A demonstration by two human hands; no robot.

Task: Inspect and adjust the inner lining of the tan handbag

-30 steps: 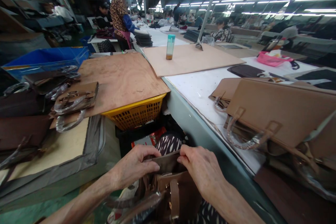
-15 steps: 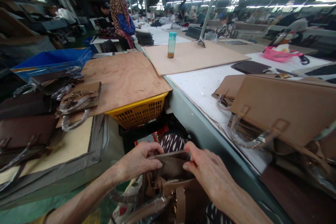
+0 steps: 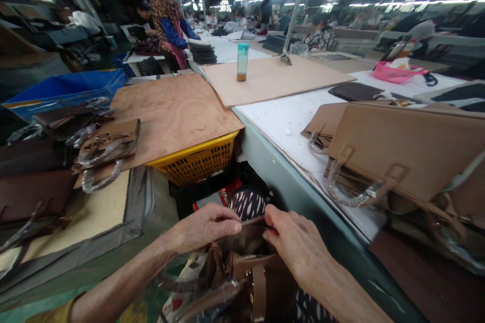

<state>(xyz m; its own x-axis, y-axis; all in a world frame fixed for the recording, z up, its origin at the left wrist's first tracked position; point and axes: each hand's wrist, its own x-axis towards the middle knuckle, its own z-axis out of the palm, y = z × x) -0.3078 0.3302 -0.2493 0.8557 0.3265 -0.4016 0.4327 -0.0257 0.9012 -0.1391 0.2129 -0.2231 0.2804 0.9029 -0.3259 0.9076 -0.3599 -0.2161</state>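
Observation:
A brown handbag (image 3: 273,272) rests on my lap, its mouth towards me and its plastic-wrapped handles (image 3: 212,298) hanging to the near left. My left hand (image 3: 208,224) pinches the far rim of the bag from the left, thumb on top. On the right end of that same rim, my right hand (image 3: 293,232) grips with thumb and fingers. Between the two hands a short stretch of the edge shows. The bag's interior is dark, and its lower part lies out of frame.
Tan handbags (image 3: 409,151) lie on the white-topped table to the right. Dark brown bags (image 3: 34,192) and a small tan bag (image 3: 109,144) sit at left. A plywood board (image 3: 170,116) covers a yellow basket (image 3: 200,159). Beyond stand a bottle (image 3: 242,63) and a person (image 3: 170,25).
My left hand has slid slightly right along the rim, its thumb now nearer my right hand. The right hand keeps its hold. The whole view has shifted a little.

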